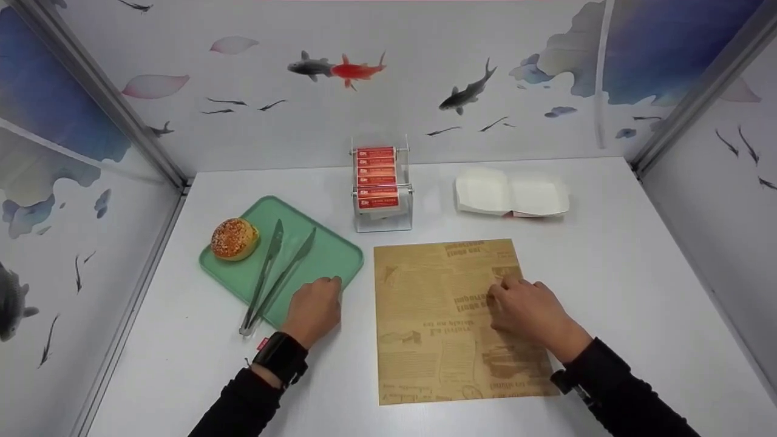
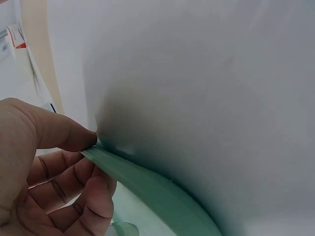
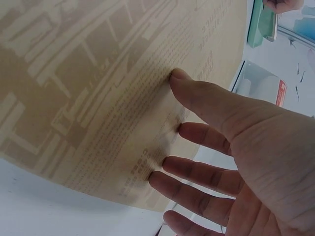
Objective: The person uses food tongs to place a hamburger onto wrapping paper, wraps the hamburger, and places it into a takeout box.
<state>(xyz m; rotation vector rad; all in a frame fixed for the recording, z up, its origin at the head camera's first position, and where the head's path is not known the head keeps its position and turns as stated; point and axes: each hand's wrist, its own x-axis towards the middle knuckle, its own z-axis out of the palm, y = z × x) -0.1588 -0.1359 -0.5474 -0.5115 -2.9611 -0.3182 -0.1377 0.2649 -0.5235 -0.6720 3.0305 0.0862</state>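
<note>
Pinched between my left hand's point(image 1: 312, 309) thumb and fingers is the edge of a green tray point(image 1: 332, 252); the left wrist view shows this grip on the rim point(image 2: 162, 191) close up. On that tray lie a seeded burger bun point(image 1: 235, 240) at the left and clear-ended metal tongs point(image 1: 267, 285). My right hand point(image 1: 531, 315) rests its fingertips on a square of brown newsprint-patterned wrapping paper point(image 1: 419, 291), near its right edge. In the right wrist view the fingers are spread and loosely bent, touching the paper point(image 3: 98, 98) without grasping it.
Behind the paper stands a clear holder with a roll of red-labelled stickers point(image 1: 376, 176). An opened white food box point(image 1: 537, 194) sits at the back right. Printed panels enclose the white table point(image 1: 619, 255) at the back and both sides.
</note>
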